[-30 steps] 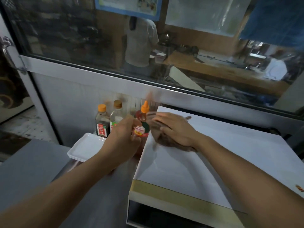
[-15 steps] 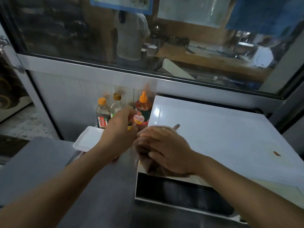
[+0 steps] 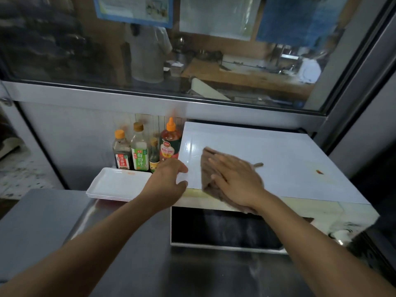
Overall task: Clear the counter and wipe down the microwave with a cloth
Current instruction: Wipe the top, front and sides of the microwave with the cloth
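Observation:
A white microwave [image 3: 278,151] stands on the steel counter [image 3: 132,249], its dark door facing me. My right hand [image 3: 237,179] lies flat on a brown cloth [image 3: 209,168], pressing it onto the microwave's top near the front left. My left hand [image 3: 169,179] grips the front left corner of the microwave's top, fingers curled over the edge. A small red stain [image 3: 319,172] marks the top at the right.
Several sauce bottles [image 3: 139,153] stand against the back wall left of the microwave, the red one [image 3: 170,142] with an orange nozzle. A stack of white rectangular trays [image 3: 116,185] lies in front of them. A glass window runs above.
My left hand has let go of a small bottle, which now stands among the others, and moved to the microwave's corner. My right hand slid the cloth from the front edge back onto the top.

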`<state>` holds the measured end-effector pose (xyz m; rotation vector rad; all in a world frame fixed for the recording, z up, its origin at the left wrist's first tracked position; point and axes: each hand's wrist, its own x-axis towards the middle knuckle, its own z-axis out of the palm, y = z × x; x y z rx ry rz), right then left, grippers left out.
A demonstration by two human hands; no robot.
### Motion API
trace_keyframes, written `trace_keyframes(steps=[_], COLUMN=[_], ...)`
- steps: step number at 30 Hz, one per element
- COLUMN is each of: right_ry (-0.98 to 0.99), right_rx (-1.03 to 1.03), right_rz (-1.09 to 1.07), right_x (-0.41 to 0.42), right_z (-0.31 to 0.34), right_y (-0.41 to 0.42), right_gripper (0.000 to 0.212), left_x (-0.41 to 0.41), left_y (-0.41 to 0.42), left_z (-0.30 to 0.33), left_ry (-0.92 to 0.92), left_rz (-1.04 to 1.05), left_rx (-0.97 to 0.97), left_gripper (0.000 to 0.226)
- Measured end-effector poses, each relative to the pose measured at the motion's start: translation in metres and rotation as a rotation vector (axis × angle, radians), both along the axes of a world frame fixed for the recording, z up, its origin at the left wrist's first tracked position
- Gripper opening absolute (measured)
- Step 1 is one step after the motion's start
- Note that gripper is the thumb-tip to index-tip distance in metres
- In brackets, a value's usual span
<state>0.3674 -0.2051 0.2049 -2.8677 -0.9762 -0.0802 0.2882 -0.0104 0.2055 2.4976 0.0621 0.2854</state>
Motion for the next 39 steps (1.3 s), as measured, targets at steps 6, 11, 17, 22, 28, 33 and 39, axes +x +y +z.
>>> trace_keyframes(steps=[6,11,17,22,28,33,39], right_ry=[0.225,0.144,0.129,0.170,0.265,0.530,0.697], right_rx=[0.180,0.469,0.185,0.216,0.817,1.155,1.139], right_rz=[0.057,-0.368,-0.655,-0.607,-0.552,-0.395,-0.209], right_x=[-0.018,-0.030,-0.051,-0.054,-0.040,-0.024,-0.012], right_z=[0.012,0.025,0.023,0.025,0.029,0.055,0.081], right_y=[-0.013,-0.044,-0.055,-0.041,-0.060,-0.085,-0.097], right_gripper=[0.057,0.041,0.046,0.020,0.020,0.034,0.032], left_x=[0.000,0.010,0.028,0.028,0.012,0.006,0.015], left_y=[-0.002,-0.011,-0.037,-0.049,-0.042,-0.054,-0.070], left_z=[0.010,0.014,0.022,0.027,0.052,0.080,0.110], left_ry=[0.017,0.008,0.155,0.203,0.104,0.082,-0.002], left_rz=[-0.036,0.089,0.124,0.087,0.126,0.070,0.026], left_rx=[0.090,0.179,0.373,0.242,-0.416,-0.801,-0.826], left_gripper=[0.029,0.038,0.053,0.033,0.015,0.036,0.043])
